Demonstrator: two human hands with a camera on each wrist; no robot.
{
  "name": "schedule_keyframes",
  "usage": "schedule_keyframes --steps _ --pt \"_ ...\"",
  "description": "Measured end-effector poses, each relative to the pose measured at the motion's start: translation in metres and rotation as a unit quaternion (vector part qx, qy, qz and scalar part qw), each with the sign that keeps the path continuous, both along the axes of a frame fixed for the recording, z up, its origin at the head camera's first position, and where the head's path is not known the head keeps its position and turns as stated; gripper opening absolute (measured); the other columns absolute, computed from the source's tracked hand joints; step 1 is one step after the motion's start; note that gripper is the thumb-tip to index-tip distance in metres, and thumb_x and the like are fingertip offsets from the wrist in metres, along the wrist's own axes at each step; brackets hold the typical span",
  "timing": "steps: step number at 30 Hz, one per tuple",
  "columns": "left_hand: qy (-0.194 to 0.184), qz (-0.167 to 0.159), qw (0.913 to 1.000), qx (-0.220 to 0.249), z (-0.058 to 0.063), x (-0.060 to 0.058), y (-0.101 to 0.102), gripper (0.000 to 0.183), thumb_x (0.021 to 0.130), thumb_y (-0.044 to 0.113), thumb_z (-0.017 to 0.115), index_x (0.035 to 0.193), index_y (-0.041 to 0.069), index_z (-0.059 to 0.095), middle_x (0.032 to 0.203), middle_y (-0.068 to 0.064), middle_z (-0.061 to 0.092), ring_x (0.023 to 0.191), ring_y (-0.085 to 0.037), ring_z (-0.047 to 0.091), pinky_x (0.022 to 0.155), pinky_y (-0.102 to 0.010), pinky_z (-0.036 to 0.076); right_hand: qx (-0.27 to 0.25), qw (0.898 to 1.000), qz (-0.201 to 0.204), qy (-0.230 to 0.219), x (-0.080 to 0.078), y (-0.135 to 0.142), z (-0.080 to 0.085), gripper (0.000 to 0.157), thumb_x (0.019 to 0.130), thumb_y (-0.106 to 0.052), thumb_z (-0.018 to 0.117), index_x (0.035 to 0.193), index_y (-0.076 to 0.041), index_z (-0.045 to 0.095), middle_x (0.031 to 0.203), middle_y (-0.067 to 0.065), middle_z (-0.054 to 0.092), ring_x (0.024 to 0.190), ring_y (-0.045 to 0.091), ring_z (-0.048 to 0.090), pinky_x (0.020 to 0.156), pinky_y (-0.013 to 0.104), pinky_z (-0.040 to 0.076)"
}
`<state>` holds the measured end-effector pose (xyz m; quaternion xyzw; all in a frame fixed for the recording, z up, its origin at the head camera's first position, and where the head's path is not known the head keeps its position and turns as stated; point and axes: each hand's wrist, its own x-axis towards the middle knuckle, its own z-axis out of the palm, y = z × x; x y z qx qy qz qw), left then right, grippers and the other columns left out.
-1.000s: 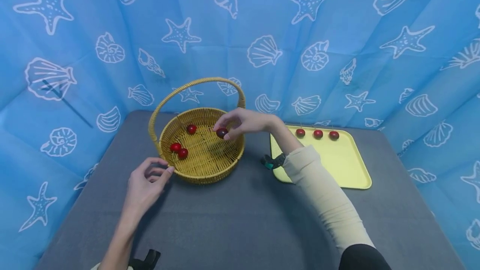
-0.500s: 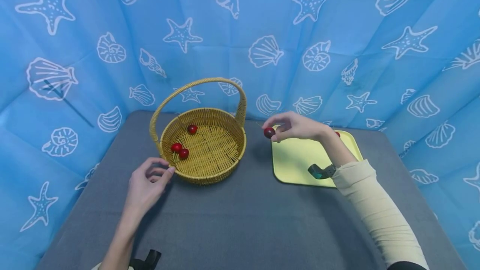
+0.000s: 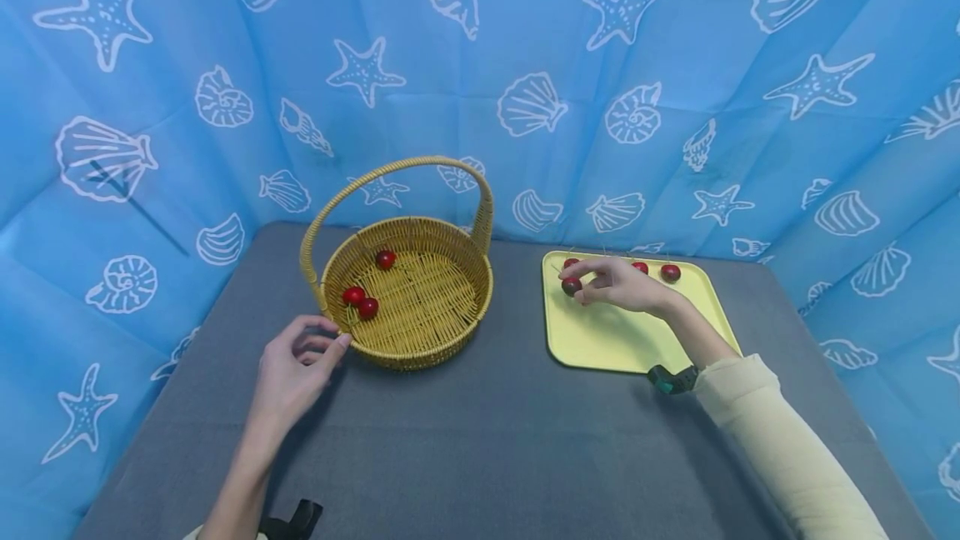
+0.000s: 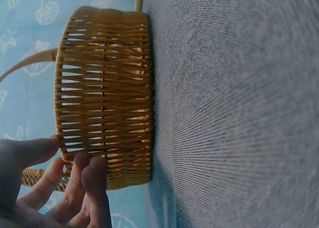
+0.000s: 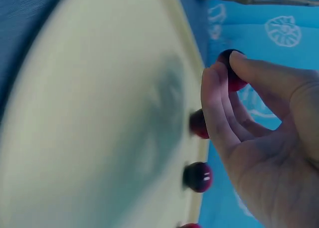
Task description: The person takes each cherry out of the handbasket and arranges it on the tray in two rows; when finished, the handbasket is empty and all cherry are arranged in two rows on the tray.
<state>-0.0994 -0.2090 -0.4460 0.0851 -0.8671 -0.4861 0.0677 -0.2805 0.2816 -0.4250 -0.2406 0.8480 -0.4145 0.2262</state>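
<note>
My right hand pinches a dark red cherry between thumb and fingertips, over the left part of the yellow tray. Behind it, several more cherries line the tray's back edge, one partly hidden by the hand. At the left, my left hand grips the rim of a round wicker basket, thumb outside and fingers near the handle's base, as the left wrist view also shows. Inside the basket lie a pair of red cherries at the left and a single cherry farther back.
The basket's tall arched handle rises above its rim. Grey cloth covers the table, with a strip of it between basket and tray. A blue curtain with shell and starfish prints hangs close behind and at both sides.
My right hand, pinching the cherry, has moved right from above the basket to over the tray. The left hand stays at the basket rim.
</note>
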Motion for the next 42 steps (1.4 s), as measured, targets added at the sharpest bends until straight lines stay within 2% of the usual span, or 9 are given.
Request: schedule_keyframes --steps 5,9,13,20,27,31,34,40,42 --pt "-0.002 0.0 1.0 -0.002 0.0 0.0 0.0 0.033 0.104 0.035 0.075 0.125 0.013 0.066 0.108 -0.017 0.081 0.081 -0.027 0.079 0.062 -0.028 0.06 0.001 1.0 -0.016 -0.005 0.005 0.003 -0.017 0.042 0.1 -0.005 0.075 0.141 0.001 0.066 0.145 0.024 0.067 0.112 0.022 0.077 0.086 0.027 0.06" --pt "-0.004 -0.001 1.0 -0.001 0.0 0.0 -0.001 0.034 0.104 0.037 0.075 0.126 0.013 0.066 0.109 -0.018 0.081 0.082 -0.028 0.079 0.063 -0.028 0.06 -0.002 1.0 -0.021 0.0 0.007 0.002 -0.025 0.041 0.099 -0.004 0.076 0.138 0.002 0.066 0.135 0.026 0.071 0.105 0.017 0.077 0.083 0.026 0.06" --pt "-0.004 -0.003 1.0 0.001 0.0 0.0 -0.001 0.035 0.104 0.038 0.075 0.126 0.013 0.066 0.109 -0.017 0.081 0.083 -0.028 0.079 0.063 -0.028 0.06 0.009 1.0 -0.024 0.012 0.008 0.003 -0.029 0.039 0.099 -0.005 0.077 0.136 0.001 0.068 0.13 0.025 0.073 0.094 0.012 0.075 0.077 0.025 0.057" --pt "-0.003 -0.002 1.0 0.006 0.0 0.0 -0.002 0.034 0.104 0.038 0.075 0.125 0.013 0.066 0.109 -0.017 0.081 0.083 -0.028 0.079 0.063 -0.028 0.059 0.005 1.0 -0.012 0.017 0.011 0.004 -0.03 0.038 0.099 -0.003 0.076 0.134 0.004 0.067 0.132 0.027 0.071 0.095 0.013 0.074 0.077 0.024 0.056" --pt "-0.007 -0.001 0.9999 0.01 0.001 0.0 -0.001 0.035 0.104 0.038 0.076 0.126 0.012 0.066 0.109 -0.018 0.081 0.081 -0.027 0.078 0.062 -0.029 0.06 0.013 1.0 -0.002 0.027 0.015 0.004 -0.026 0.04 0.099 -0.004 0.076 0.136 0.003 0.065 0.13 0.028 0.069 0.098 0.022 0.078 0.077 0.028 0.06" --pt "-0.003 -0.002 1.0 0.009 0.002 0.0 -0.001 0.035 0.104 0.037 0.076 0.126 0.011 0.066 0.108 -0.019 0.081 0.08 -0.027 0.078 0.062 -0.029 0.06 0.009 1.0 -0.006 0.026 0.016 0.006 -0.019 0.04 0.1 -0.003 0.075 0.137 0.004 0.063 0.128 0.03 0.066 0.095 0.028 0.08 0.078 0.035 0.065" --pt "-0.003 -0.002 1.0 0.007 0.002 0.0 -0.001 0.035 0.104 0.036 0.076 0.126 0.011 0.066 0.109 -0.019 0.081 0.08 -0.027 0.078 0.062 -0.028 0.059 0.002 0.999 -0.007 0.04 0.016 0.006 -0.013 0.039 0.101 -0.002 0.073 0.137 0.006 0.062 0.128 0.03 0.065 0.094 0.031 0.079 0.078 0.038 0.065" --pt "-0.013 -0.001 0.9999 0.011 0.002 0.0 -0.001 0.034 0.104 0.035 0.075 0.127 0.012 0.065 0.11 -0.019 0.08 0.081 -0.029 0.078 0.063 -0.029 0.06 -0.018 0.998 -0.004 0.056 0.017 -0.01 -0.001 0.04 0.102 -0.006 0.075 0.138 0.007 0.063 0.131 0.031 0.067 0.103 0.041 0.078 0.083 0.03 0.063" --pt "-0.015 -0.002 0.9998 0.014 0.002 0.0 -0.001 0.035 0.104 0.035 0.076 0.128 0.012 0.065 0.11 -0.019 0.08 0.08 -0.029 0.078 0.063 -0.029 0.06 -0.027 0.998 0.0 0.052 0.019 -0.02 0.005 0.04 0.101 -0.007 0.075 0.137 0.006 0.063 0.132 0.031 0.067 0.103 0.04 0.077 0.084 0.031 0.063"
